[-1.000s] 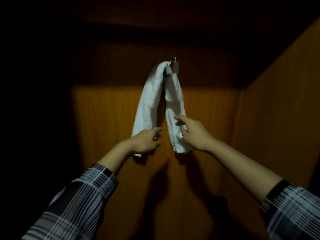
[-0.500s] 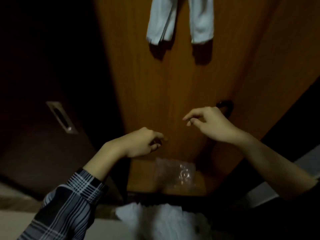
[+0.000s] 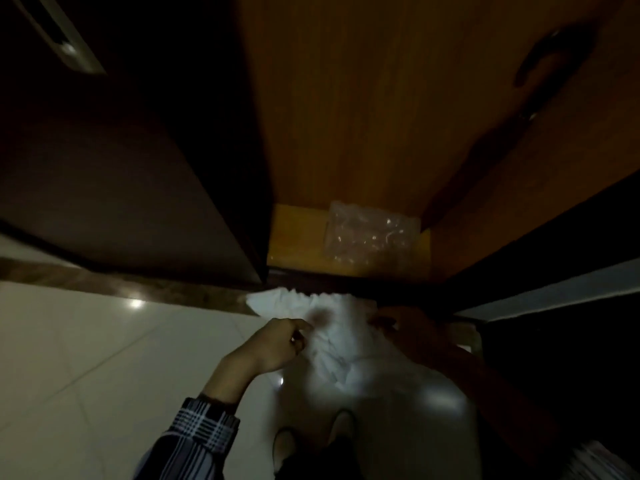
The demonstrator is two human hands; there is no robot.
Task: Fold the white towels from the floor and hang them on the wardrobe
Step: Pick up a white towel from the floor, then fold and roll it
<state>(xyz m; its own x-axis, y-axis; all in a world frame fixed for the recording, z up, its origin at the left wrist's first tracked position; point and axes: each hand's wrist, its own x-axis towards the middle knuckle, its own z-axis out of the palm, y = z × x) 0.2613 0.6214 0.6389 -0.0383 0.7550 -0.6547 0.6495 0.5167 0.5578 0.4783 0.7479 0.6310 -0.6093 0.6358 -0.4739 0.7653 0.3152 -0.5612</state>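
A crumpled white towel [image 3: 343, 327] lies on the pale tiled floor [image 3: 86, 358], right in front of the open wardrobe [image 3: 346, 116]. My left hand [image 3: 277, 344] is at the towel's left side with its fingers curled, pinching the bunched cloth. My right hand [image 3: 401, 322] reaches in from the right in deep shadow. Its fingertips are at the towel's right edge, and its grip is too dark and blurred to read. The towel hung on the hook is out of view above.
A clear plastic bag [image 3: 370, 233] lies on the wardrobe's bottom shelf [image 3: 298, 233]. A dark door [image 3: 121, 168] with a metal handle [image 3: 65, 46] stands at the left. The right door carries a dark handle [image 3: 550, 53]. My feet [image 3: 343, 427] stand just behind the towel.
The view has dropped from the hung towel to the floor. Both hands left that towel and came down to the crumpled towel in front of the wardrobe.
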